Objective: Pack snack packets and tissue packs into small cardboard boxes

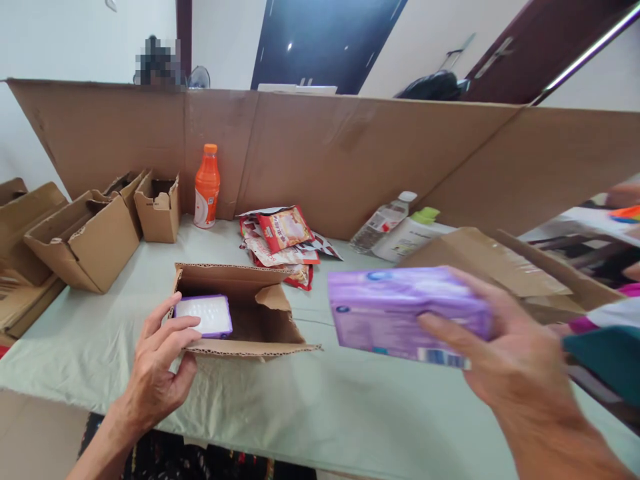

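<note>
My right hand point(515, 353) is closed around a purple packet point(380, 313) with a barcode, held above the table right of the open cardboard box point(270, 349); motion smears it slightly. My left hand point(165, 360) grips the near left corner of that box. Its fingers reach over the wall and its thumb stays outside. Inside the box, at the left end, sits a purple-edged pack with a white top point(205, 316), and my left fingertips touch or nearly touch it. The box's right end looks torn and stands open.
Several open cardboard boxes point(100, 247) stand at the left. Behind are an orange bottle point(207, 187), a pile of snack packets point(285, 230), a clear bottle point(383, 223) and a white bottle point(407, 239). A tall cardboard screen point(300, 147) borders the table; another person's sleeve point(607, 313) shows at right.
</note>
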`<state>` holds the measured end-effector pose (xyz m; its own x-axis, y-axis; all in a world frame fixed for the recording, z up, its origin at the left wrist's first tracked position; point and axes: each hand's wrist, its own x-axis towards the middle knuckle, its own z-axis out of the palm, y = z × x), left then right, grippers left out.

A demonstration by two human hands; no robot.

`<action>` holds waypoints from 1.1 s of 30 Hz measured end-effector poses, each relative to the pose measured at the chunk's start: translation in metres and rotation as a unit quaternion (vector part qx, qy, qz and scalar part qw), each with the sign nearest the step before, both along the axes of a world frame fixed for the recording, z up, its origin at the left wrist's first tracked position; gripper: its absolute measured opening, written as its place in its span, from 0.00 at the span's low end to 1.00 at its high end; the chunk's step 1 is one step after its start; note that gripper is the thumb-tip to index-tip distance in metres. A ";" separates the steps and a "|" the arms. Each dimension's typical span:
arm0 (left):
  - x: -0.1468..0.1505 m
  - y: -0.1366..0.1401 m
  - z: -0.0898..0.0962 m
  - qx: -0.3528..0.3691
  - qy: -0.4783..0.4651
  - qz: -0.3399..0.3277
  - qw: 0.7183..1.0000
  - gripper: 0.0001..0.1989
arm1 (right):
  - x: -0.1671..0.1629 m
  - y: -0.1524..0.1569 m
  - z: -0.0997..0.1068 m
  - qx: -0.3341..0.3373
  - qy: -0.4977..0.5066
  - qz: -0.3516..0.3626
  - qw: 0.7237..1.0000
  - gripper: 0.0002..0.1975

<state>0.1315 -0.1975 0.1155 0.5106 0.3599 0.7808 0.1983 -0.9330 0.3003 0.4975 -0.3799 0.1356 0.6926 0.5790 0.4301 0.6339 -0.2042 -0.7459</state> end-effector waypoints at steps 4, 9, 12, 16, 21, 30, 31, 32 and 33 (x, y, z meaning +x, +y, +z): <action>0.001 0.001 0.000 0.002 0.002 -0.001 1.000 0.18 | -0.035 0.021 0.021 0.189 0.146 0.042 0.970 0.28; -0.001 0.001 0.000 0.000 0.016 0.002 1.000 0.17 | -0.075 0.059 0.026 0.134 0.088 0.167 0.973 0.38; -0.002 0.000 0.000 -0.002 0.019 -0.002 1.000 0.18 | -0.084 0.077 0.021 0.073 0.074 0.244 0.964 0.42; -0.002 -0.001 0.001 -0.005 0.016 -0.005 1.000 0.18 | -0.080 0.090 0.013 0.006 0.041 0.284 0.958 0.41; -0.001 0.002 0.000 -0.006 0.022 -0.011 1.000 0.17 | -0.081 0.085 0.015 -0.039 -0.061 0.266 0.961 0.38; 0.000 0.002 -0.002 -0.006 0.009 -0.020 1.000 0.17 | -0.089 0.083 0.031 -0.078 -0.172 0.291 0.938 0.33; 0.000 0.002 -0.002 -0.004 0.010 -0.020 1.000 0.17 | -0.088 0.084 0.030 -0.081 -0.172 0.293 0.937 0.33; 0.000 0.002 -0.002 -0.003 0.010 -0.018 1.000 0.17 | -0.087 0.085 0.029 -0.080 -0.176 0.292 0.937 0.33; 0.000 0.002 -0.002 -0.002 0.011 -0.016 1.000 0.17 | -0.087 0.085 0.027 -0.076 -0.184 0.289 0.937 0.33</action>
